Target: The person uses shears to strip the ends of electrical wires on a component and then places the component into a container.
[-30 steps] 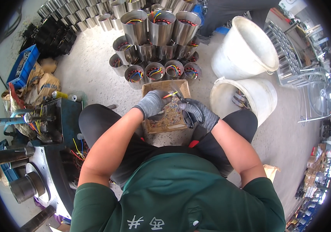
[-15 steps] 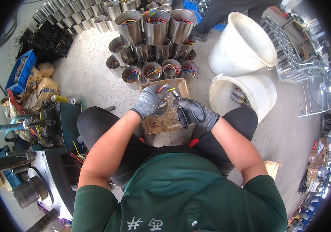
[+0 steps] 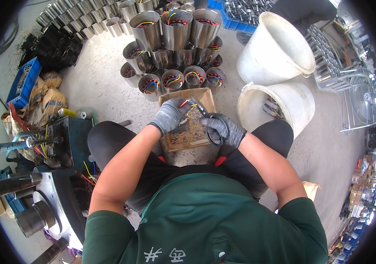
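My left hand (image 3: 170,115), in a grey knit glove, is closed on coloured wires (image 3: 184,104), with a red one showing best at the fingertips. In my right hand (image 3: 228,130), also gloved, is a pair of black-handled scissors (image 3: 220,118). Their handle loops stand apart, and the blades point up and left toward the wire ends. Whether the blades touch a wire I cannot tell. Both hands are over a cardboard box (image 3: 209,97) between my knees, its bottom strewn with small coloured scraps. Under my left hand, a greyish object in the box is mostly hidden.
Steel cylinders (image 3: 177,37) with coloured wires inside stand stacked beyond the box. At right are two white buckets (image 3: 258,66), one lying on its side with metal parts in it. A machine (image 3: 71,136) stands close on my left. Someone in dark clothing (image 3: 304,13) is behind the buckets.
The scissors have turned and their handle loops have spread wider in my right hand. A yellow wire end seen by the blades no longer shows clearly. The person behind has shifted right.
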`<state>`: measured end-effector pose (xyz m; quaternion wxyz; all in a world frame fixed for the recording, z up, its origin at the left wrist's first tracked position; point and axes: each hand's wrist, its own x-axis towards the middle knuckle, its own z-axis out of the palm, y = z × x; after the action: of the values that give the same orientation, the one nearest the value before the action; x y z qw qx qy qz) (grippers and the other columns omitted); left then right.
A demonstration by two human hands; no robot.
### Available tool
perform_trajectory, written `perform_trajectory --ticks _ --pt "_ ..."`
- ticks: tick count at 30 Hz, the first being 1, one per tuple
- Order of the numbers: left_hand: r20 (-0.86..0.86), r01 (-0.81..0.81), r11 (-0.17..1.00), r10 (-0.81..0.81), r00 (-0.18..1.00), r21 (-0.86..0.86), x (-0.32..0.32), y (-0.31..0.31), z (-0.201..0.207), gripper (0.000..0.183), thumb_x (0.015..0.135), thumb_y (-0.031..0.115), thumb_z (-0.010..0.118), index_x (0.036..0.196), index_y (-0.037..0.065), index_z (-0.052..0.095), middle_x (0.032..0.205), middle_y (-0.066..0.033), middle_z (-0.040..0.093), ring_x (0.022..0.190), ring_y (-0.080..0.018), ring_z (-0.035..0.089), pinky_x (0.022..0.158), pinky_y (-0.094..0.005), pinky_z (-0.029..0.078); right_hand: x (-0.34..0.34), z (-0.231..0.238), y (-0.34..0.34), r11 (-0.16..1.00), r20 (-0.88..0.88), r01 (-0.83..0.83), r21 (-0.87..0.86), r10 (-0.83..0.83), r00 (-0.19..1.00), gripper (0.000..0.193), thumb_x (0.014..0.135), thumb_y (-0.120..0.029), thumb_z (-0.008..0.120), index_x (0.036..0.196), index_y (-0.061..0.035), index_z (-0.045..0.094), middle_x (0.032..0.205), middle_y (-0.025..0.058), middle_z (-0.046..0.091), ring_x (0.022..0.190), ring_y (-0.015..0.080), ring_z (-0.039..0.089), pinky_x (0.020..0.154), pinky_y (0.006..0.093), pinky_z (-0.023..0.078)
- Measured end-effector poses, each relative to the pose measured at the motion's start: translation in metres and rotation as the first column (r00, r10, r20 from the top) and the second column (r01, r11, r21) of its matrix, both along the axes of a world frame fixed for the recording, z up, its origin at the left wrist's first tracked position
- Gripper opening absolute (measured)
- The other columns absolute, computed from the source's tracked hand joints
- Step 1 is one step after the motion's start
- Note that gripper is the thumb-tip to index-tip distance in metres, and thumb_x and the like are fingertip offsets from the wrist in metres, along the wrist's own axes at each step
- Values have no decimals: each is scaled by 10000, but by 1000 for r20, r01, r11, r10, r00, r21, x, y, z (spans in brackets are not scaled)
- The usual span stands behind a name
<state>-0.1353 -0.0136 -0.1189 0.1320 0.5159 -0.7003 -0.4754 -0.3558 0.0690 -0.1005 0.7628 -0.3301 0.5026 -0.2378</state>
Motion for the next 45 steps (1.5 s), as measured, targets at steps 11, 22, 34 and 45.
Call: perform_trajectory --ticks 11,22,34,45 --pt "137 21 999 -26 990 36 -7 -6 4 304 956 316 611 1079 47 684 793 -149 697 684 -221 666 656 -362 523 16 -8 7 673 -611 -424 -606 -52 790 507 869 -254 733 1240 21 524 740 125 537 668 242 523 662 396 465" --pt "190 198 980 -192 963 -12 -13 6 6 320 954 305 553 1138 66 661 1012 -243 669 981 -410 634 852 -462 506 32 8 4 975 -220 -69 -209 22 975 360 937 -338 659 1140 -56 569 668 29 571 474 118 530 443 261 429" --pt "439 638 736 -509 741 -225 -10 -11 -59 277 923 244 566 1070 42 684 1039 -235 667 974 -410 642 860 -481 511 26 -19 13 941 86 268 206 -290 953 188 938 -268 601 915 -82 605 556 34 523 384 185 503 377 356 442" --pt "-573 -574 819 483 663 26 35 -28 76 195 979 221 596 996 49 686 614 45 520 521 -69 455 487 -253 370 -6 -13 -1 899 274 433 69 -435 858 209 913 -241 672 1038 -117 560 647 37 586 484 184 566 435 336 475"
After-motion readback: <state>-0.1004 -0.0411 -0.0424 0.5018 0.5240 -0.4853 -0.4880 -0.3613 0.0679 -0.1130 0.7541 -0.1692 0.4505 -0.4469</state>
